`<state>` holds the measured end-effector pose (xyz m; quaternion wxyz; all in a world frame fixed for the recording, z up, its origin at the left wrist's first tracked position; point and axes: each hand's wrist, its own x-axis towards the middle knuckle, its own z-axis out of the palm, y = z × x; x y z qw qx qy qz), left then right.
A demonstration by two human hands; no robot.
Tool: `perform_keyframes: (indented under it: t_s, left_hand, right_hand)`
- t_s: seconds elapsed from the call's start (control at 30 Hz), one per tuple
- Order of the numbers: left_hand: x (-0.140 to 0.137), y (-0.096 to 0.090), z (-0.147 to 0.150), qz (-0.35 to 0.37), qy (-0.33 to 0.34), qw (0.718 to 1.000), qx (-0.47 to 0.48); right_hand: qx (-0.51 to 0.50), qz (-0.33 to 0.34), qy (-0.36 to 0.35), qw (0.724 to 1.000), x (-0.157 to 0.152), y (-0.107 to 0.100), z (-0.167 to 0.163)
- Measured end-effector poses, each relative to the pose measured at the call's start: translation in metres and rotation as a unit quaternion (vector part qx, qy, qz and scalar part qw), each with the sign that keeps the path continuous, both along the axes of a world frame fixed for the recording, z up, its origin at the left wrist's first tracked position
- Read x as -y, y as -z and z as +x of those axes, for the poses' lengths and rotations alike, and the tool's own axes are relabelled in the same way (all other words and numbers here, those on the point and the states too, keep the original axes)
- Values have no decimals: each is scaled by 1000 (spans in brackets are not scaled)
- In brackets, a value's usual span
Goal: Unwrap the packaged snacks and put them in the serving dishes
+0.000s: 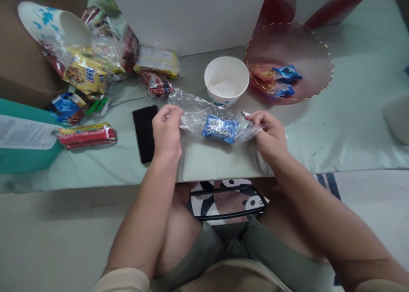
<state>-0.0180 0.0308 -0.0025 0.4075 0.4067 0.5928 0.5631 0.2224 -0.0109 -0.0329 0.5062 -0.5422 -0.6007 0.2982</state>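
Left hand (166, 132) and right hand (268, 132) each pinch an end of a clear plastic wrapper (204, 115), stretched across frame centre just above the worktop (351, 130). Both grips clamped on the film. Blue snack packet (220, 128) sits inside it, mid-span.

Risks: film looks thin, so a hard pull could tear it and drop the packet off the near edge, which is right under the hands. White paper cup (226, 82) just behind; an elbow flick could tip it. Phone (145, 133) touching-close to left hand, near the edge too.

Room: open worktop to the right; left side crowded with snack packs (86, 74). Red dish (289, 62) upper right.
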Motion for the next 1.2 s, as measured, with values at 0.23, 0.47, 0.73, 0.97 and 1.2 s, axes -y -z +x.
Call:
perform_keyframes:
  t_s: [0.23,0.47,0.73,0.97,1.2]
  left_hand:
    - [2,0,-12,52,1,999,-16]
    - [15,-8,-13,186,143,947,-220]
    - [46,-32,-6,266,333,872,-243]
    - [58,-49,-6,229,377,861,-254]
    - [52,-43,-26,160,348,897,-222]
  right_hand:
    - [-79,12,110,991,-2,8,28]
    - [126,170,71,975,17,-25,21]
    - [340,79,4,937,31,-21,-6]
    - [338,50,-40,939,55,-51,-2]
    - [444,14,-93,891,61,-63,15]
